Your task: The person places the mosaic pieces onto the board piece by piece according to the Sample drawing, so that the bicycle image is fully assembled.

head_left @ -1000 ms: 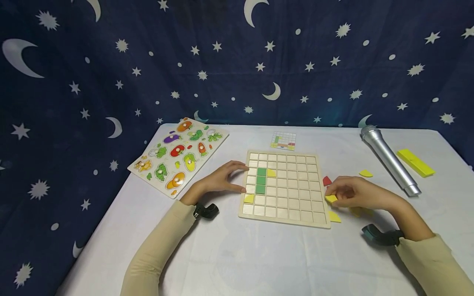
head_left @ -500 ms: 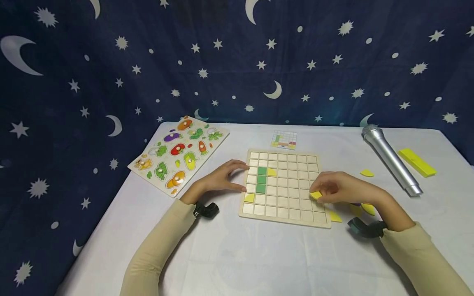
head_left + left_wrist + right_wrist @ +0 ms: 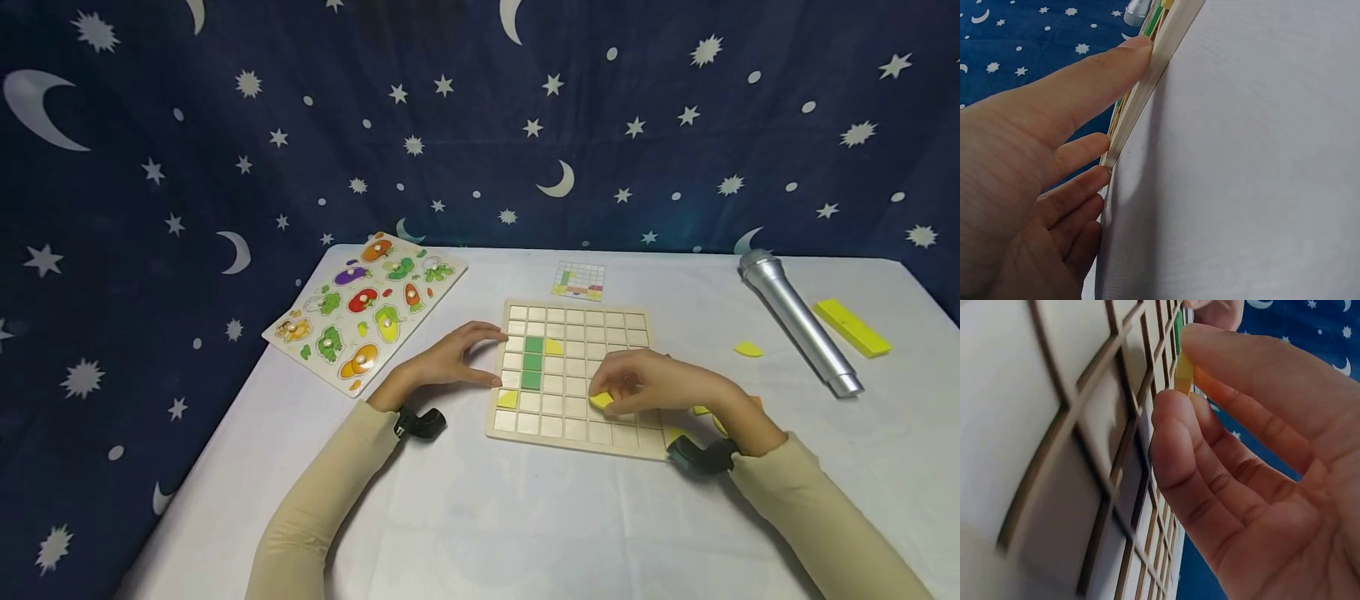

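A wooden grid board [image 3: 577,450] lies on the white table, with green squares [image 3: 532,362] in a column and yellow quarter-round pieces [image 3: 553,347] set into some of its cells. My left hand [image 3: 448,358] touches the board's left edge with straight fingertips and thumb, as the left wrist view also shows along the wooden side [image 3: 1141,94]. Over the right half of the board, my right hand [image 3: 637,382] pinches a yellow quarter-round tile [image 3: 601,401] between thumb and fingers. In the right wrist view that yellow tile [image 3: 1184,375] appears edge-on, close over the grid.
A small pattern card [image 3: 578,281] lies behind the board. At the left is a vegetable puzzle board [image 3: 360,321]. A silver microphone [image 3: 802,325] and a yellow box [image 3: 852,328] lie at the right, with a loose yellow piece [image 3: 748,349] nearer the board. More loose pieces lie partly under the right forearm.
My right hand has moved left from the loose pieces beside the board to over its right half, carrying the yellow tile. My left hand stays at the board's edge.
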Demonstrator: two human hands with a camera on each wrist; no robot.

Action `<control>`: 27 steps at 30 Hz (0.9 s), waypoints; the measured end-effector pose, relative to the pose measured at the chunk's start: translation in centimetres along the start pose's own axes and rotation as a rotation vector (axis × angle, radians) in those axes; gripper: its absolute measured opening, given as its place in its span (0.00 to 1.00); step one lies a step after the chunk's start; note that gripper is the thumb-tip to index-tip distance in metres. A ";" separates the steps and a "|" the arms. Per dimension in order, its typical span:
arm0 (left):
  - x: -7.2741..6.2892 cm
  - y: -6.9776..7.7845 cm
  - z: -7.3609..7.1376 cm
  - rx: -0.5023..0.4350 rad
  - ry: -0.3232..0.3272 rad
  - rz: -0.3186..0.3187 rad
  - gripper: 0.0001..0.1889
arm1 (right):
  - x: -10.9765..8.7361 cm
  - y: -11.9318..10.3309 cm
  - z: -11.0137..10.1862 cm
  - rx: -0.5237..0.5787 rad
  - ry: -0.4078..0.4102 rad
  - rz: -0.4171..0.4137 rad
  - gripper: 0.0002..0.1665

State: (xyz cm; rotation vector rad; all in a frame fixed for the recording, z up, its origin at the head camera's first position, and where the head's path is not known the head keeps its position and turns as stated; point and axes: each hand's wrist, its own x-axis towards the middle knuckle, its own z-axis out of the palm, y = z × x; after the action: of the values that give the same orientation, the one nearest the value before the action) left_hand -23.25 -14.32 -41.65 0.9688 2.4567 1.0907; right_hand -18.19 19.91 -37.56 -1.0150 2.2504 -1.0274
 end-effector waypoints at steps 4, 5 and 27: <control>0.1 0.0 0.1 -0.007 -0.006 -0.001 0.37 | 0.7 -0.3 0.4 -0.005 -0.023 -0.018 0.12; 0.1 0.1 0.1 -0.007 -0.007 -0.002 0.37 | 0.9 -0.3 0.5 -0.008 -0.028 -0.028 0.12; 0.1 0.0 -0.1 0.013 0.000 0.016 0.37 | 5.3 -1.8 4.2 -0.041 0.007 -0.074 0.13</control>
State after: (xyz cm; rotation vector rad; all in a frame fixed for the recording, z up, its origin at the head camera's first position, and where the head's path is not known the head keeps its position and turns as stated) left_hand -23.37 -14.27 -41.63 0.9941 2.4634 1.0806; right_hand -17.86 13.12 -39.27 -1.1218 2.2635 -1.0208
